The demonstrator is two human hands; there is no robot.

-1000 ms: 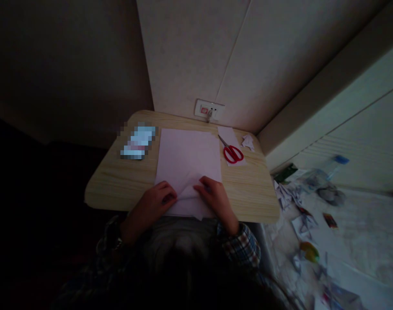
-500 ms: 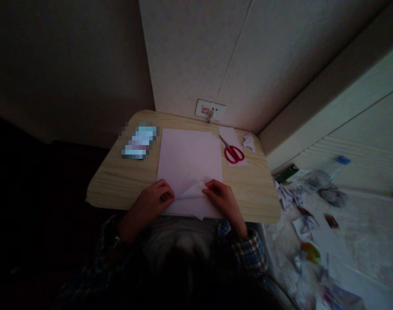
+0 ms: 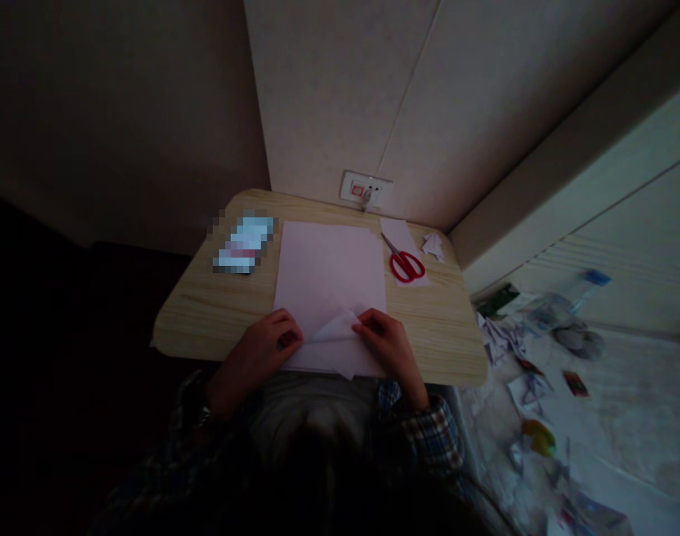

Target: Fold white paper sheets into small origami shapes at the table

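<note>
A folded piece of white paper (image 3: 334, 330) is held low over a larger white sheet (image 3: 331, 260) on the small wooden table. My left hand (image 3: 267, 339) pinches its left tip between thumb and fingers. At its right side my right hand (image 3: 385, 339) pinches the paper close to a fold. One pointed flap hangs toward the table's front edge. Red-handled scissors (image 3: 405, 266) lie right of the sheet, partly on a paper strip (image 3: 396, 228).
A blurred-out phone-like screen (image 3: 244, 243) lies at the table's left (image 3: 191, 320). Folded paper (image 3: 433, 246) sits at the back right corner. A socket (image 3: 366, 190) is on the wall behind. Right of the table, a plastic bottle (image 3: 563, 305) and paper scraps lie on a pale surface.
The view has shifted very slightly. Both hands keep their pinch on the folded paper, with almost no movement.
</note>
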